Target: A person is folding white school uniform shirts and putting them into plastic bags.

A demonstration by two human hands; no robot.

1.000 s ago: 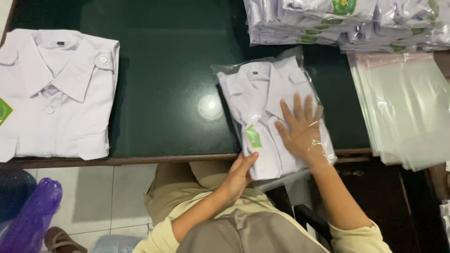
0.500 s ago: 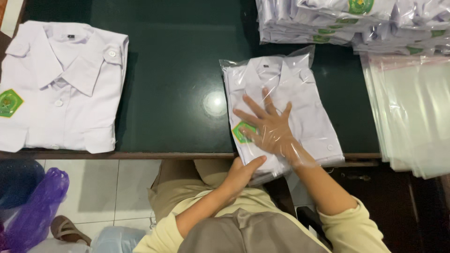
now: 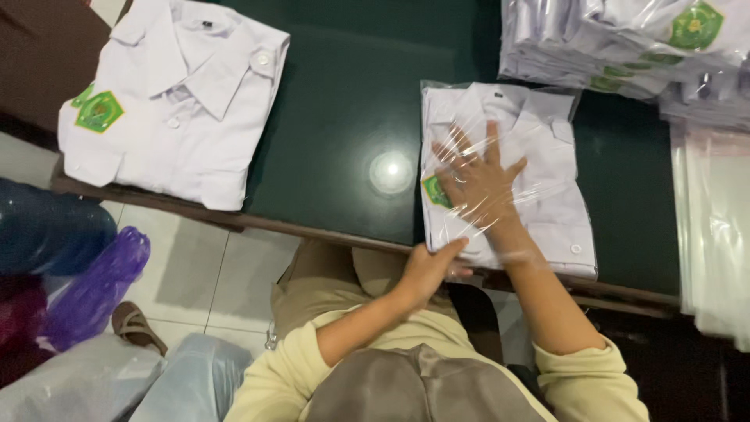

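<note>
Bagged white shirt (image 3: 539, 168), folded w/ green badge, lies in a clear plastic sleeve at the near edge of the dark green bench (image 3: 344, 117), just below the stack of bagged shirts (image 3: 625, 43). Right hand (image 3: 478, 184) lies flat on it, fingers (image 3: 492, 137) spread wide; left hand (image 3: 428, 270) grips the sleeve's near edge, fingers curled on the plastic. Unbagged folded shirt (image 3: 176, 105) sits well apart at left; empty clear bags (image 3: 715, 227) piled at right.

bare green tabletop (image 3: 351, 101) between folded shirt (image 3: 176, 101) (left), bagged stack (image 3: 625, 39)
</note>
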